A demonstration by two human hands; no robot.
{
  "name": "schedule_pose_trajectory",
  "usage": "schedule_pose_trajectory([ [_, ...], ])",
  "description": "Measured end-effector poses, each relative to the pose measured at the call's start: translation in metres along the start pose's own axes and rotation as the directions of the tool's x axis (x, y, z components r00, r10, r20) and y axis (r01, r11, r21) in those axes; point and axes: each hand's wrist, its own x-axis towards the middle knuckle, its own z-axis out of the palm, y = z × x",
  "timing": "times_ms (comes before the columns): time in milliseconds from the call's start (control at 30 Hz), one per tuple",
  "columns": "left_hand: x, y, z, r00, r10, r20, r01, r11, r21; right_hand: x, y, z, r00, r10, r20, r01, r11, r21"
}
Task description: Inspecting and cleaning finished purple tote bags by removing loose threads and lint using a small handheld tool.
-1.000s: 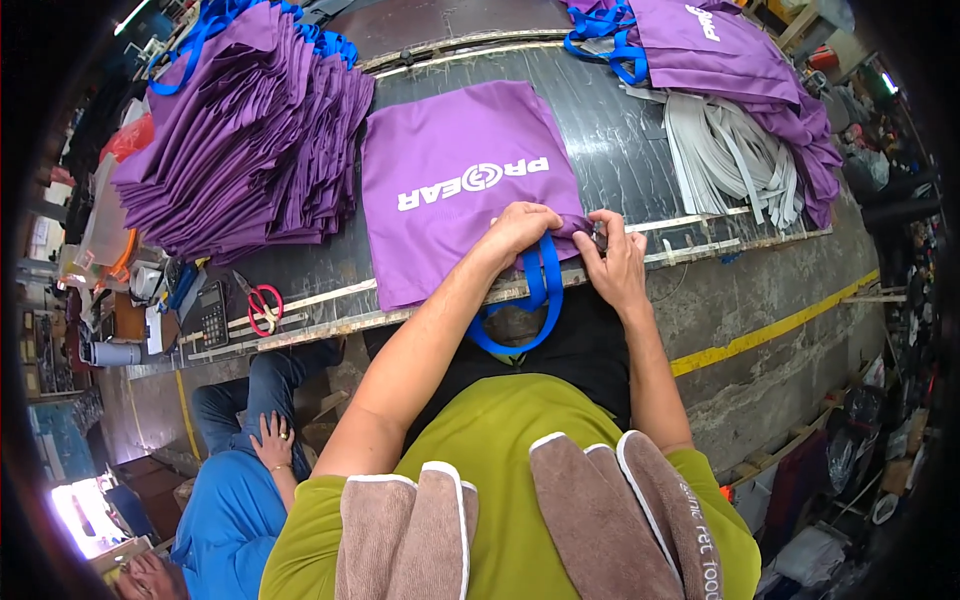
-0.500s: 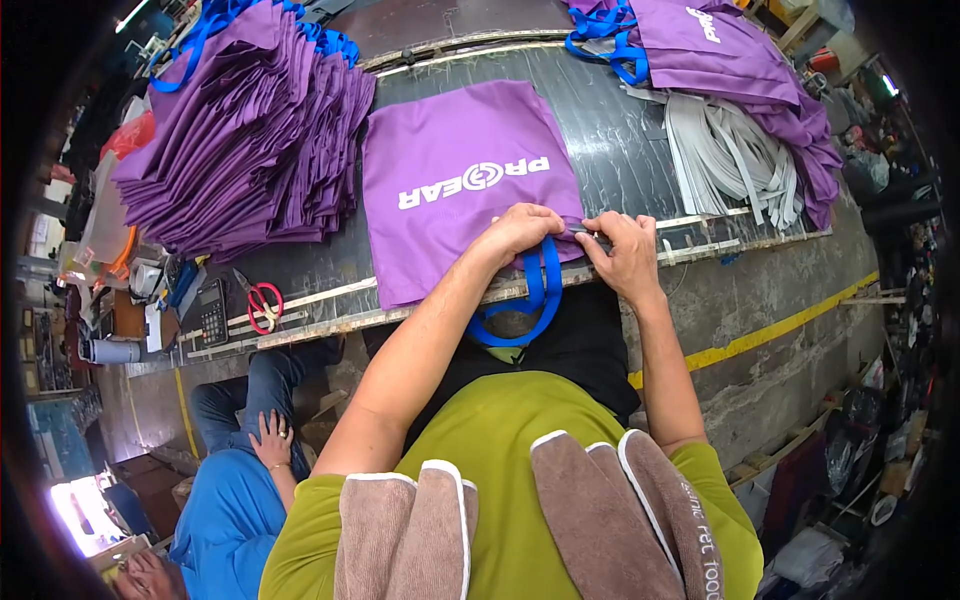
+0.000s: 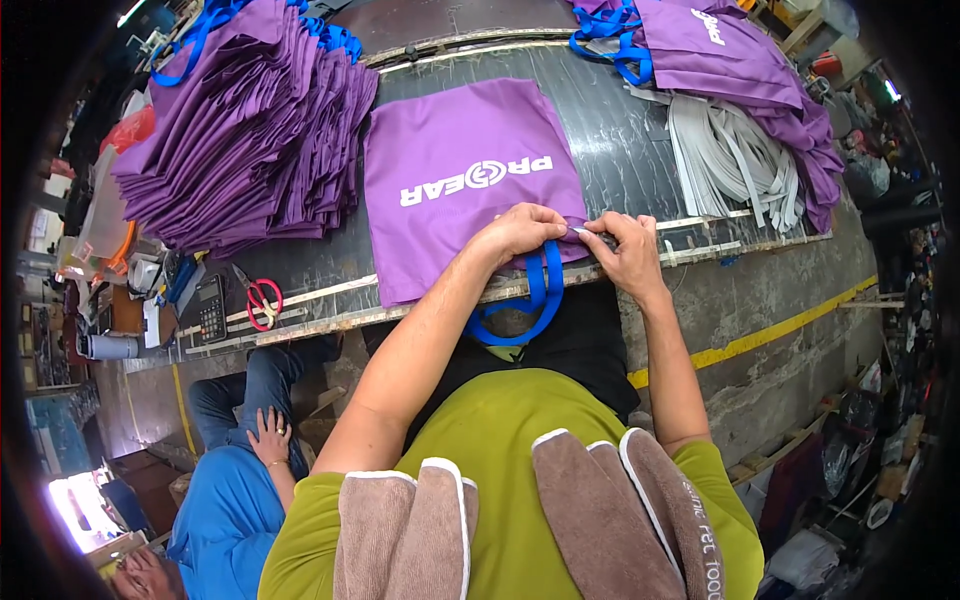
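A purple fabric bag (image 3: pixel 455 135) with white print lies flat on the dark table, its opening edge toward me. Its blue strap handle (image 3: pixel 538 310) hangs in a loop over the table's front edge. My left hand (image 3: pixel 518 232) is closed on the bag's near edge, pinching the cloth beside the strap. Close by on the right, my right hand (image 3: pixel 630 252) is closed in a pinch at the bag's near right corner. A small pale, metallic-looking tip (image 3: pixel 580 231) shows at its fingertips; the rest is hidden in the fingers, so its kind is unclear.
A tall stack of purple bags (image 3: pixel 245 140) stands left, more purple bags (image 3: pixel 740 65) lie right. Grey-white strips (image 3: pixel 735 160) bundle below those. Red-handled scissors (image 3: pixel 264 304) and a calculator (image 3: pixel 212 308) lie near the left front edge. A person in blue (image 3: pixel 225 520) sits left.
Both hands stay at nearly the same spot on the bag. The small thing in my right fingers has turned slightly, and its tip now shows brighter. The view has shifted very little.
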Motion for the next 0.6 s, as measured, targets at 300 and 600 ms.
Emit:
schedule_pose_trajectory([
  [300,-0.005,0.000,0.000,1.000,0.021,-0.021,-0.021,0.999,0.026,-0.014,-0.005,0.005,0.964,0.264,0.011,-0.256,0.922,0.289],
  [600,-0.007,-0.003,0.001,0.998,0.050,-0.045,-0.047,0.997,0.068,-0.016,-0.014,0.015,0.939,0.342,0.044,-0.333,0.864,0.377],
])
